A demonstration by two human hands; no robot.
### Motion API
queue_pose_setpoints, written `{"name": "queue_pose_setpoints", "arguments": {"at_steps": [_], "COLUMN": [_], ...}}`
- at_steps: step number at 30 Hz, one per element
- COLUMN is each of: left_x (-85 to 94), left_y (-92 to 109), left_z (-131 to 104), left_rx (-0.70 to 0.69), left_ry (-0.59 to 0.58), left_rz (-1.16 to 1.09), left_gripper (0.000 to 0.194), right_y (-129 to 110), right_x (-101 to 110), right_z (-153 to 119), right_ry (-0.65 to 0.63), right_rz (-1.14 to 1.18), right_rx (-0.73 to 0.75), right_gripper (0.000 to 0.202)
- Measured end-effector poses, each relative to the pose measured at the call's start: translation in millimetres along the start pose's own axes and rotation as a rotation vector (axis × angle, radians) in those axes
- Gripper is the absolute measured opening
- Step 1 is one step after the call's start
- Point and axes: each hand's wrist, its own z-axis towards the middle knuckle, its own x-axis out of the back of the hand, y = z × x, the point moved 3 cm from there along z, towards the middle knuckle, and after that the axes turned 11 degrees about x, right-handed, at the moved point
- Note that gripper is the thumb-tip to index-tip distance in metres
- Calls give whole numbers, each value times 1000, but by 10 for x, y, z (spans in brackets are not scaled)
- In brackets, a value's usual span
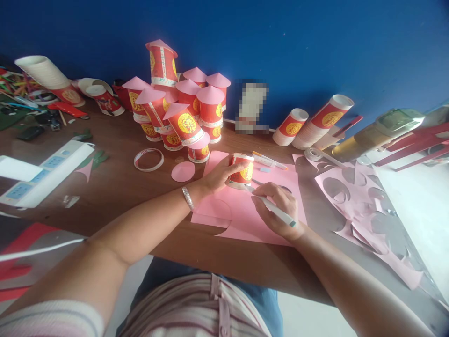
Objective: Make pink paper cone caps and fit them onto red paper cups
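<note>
My left hand is wrapped round a red paper cup with a yellow round emblem, above a pink paper sheet. The cup's white band faces down toward me. In my right hand is a white marker pen with a green end. Its tip meets or nearly meets the white band; I cannot tell which. An orange-and-white pen lies on the sheet behind the cup. Left of the sheet is a pink paper disc.
Red cups with pink cone tops stand stacked at the back. A tape roll and a power strip lie to the left. Stacked cups, a gold-coloured bottle and cut pink scraps are at right. A blue wall closes the back.
</note>
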Motion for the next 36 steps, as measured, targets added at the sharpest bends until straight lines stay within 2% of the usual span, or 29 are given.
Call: {"name": "queue_pose_setpoints", "arguments": {"at_steps": [3, 11, 23, 30, 36], "left_x": [-10, -35, -37, -34, -25], "left_y": [10, 50, 31, 39, 9], "left_z": [-3, -18, -17, -5, -15], "left_rx": [-5, -34, -18, -59, 4], "left_ry": [-4, 35, 37, 1, 10], "left_rz": [45, 123, 127, 158, 111], "left_gripper": [39, 41, 42, 41, 43], "right_y": [8, -48, 22, 26, 58], "right_x": [-5, -52, -105, -85, -59], "right_z": [-1, -1, -73, -56, -58], "right_ry": [-30, -59, -94, -46, -41], "right_rz": [18, 84, 16, -6, -54], "right_rx": [-74, 36, -49, -48, -101], "right_gripper": [9, 12, 6, 12, 13]}}
